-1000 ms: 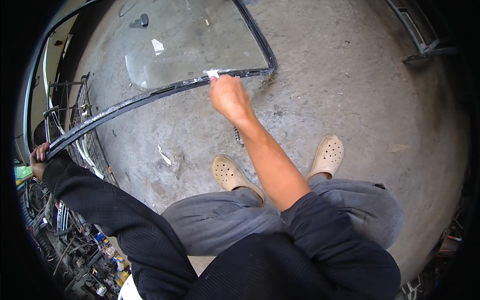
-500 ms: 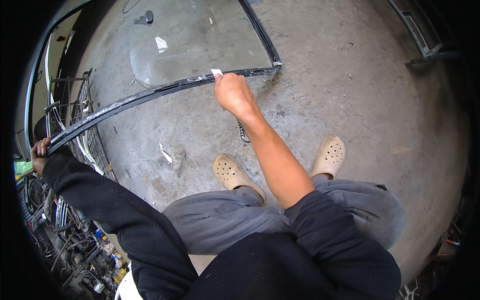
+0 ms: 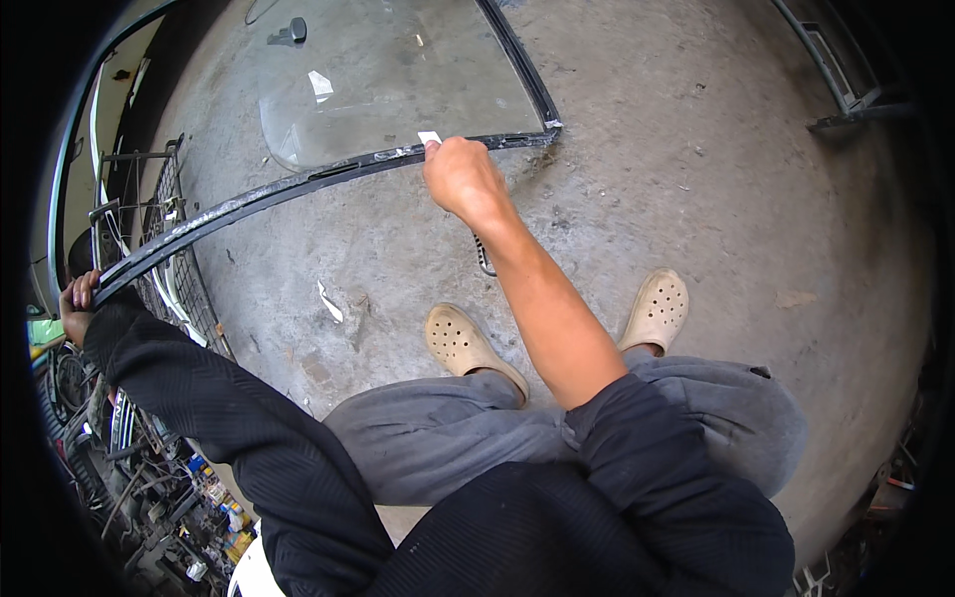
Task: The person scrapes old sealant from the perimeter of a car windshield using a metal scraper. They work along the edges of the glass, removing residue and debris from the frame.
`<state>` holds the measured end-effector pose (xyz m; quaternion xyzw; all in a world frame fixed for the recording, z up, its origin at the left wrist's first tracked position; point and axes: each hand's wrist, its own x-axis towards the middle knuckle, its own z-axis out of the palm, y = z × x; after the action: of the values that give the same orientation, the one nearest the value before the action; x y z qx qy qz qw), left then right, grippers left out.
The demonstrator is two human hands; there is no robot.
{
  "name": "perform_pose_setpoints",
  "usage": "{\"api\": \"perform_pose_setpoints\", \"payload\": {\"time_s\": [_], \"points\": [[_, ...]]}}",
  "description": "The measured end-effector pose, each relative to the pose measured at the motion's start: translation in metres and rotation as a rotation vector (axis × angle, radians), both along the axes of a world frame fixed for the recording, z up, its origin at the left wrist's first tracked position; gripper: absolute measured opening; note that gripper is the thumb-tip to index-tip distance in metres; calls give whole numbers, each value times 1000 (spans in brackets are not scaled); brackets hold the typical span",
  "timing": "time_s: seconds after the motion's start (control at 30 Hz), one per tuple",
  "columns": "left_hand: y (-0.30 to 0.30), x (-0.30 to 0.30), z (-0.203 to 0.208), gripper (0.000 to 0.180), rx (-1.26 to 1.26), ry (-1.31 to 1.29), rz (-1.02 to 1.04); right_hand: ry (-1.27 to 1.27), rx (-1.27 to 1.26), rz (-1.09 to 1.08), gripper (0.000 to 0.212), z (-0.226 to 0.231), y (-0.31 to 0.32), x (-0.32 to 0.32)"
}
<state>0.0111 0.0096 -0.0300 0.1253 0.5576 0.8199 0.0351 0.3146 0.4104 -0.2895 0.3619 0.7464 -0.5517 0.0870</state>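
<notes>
A dark window frame [image 3: 229, 214] with chipped, whitish patches runs from the far left to a corner near the top middle. A clear glass pane [image 3: 388, 85] sits within its right part. At the frame's left end, my left hand [image 3: 78, 306] is closed around the bar. My right hand [image 3: 466, 179] is closed on a small flat white piece [image 3: 429, 137], whose end sticks out past my thumb at the frame's lower bar. Whether the piece is a blade, card or scraper cannot be made out, since my fingers hide most of it.
A wire rack [image 3: 171, 199] stands behind the frame on the left. Lower left lies a heap of parts and bottles [image 3: 149, 497]. A white scrap [image 3: 329, 302] lies on the concrete floor [image 3: 716, 199]. Another dark metal frame [image 3: 836, 75] is at the upper right.
My right hand has shifted very slightly to the left and up along the bar, with the white piece in it. My left hand keeps its place on the frame.
</notes>
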Motion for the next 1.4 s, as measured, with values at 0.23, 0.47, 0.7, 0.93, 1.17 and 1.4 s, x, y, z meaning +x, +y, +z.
{"api": "perform_pose_setpoints", "payload": {"time_s": [0.23, 0.47, 0.7, 0.93, 1.17, 1.4], "points": [[-3, 1, 1, 25, 52, -85, -76, -4, -4, 5, 42, -7, 3, 0], [-2, 0, 3, 24, 25, -38, -38, -12, -68, -25, 41, -13, 4, -2], [-7, 0, 3, 25, 35, -64, -83, 59, -1, -34, 42, -13, 0, 3], [6, 9, -3, 24, 46, -42, 46, 63, -5, -45, 43, -2, -12, 5], [14, 11, -11, 23, 5, -1, 139, 27, -24, -35, 43, -11, -7, 7], [-4, 0, -7, 20, 12, -3, 72, 110, 35, -64, 47, -14, -17, 7]]}}
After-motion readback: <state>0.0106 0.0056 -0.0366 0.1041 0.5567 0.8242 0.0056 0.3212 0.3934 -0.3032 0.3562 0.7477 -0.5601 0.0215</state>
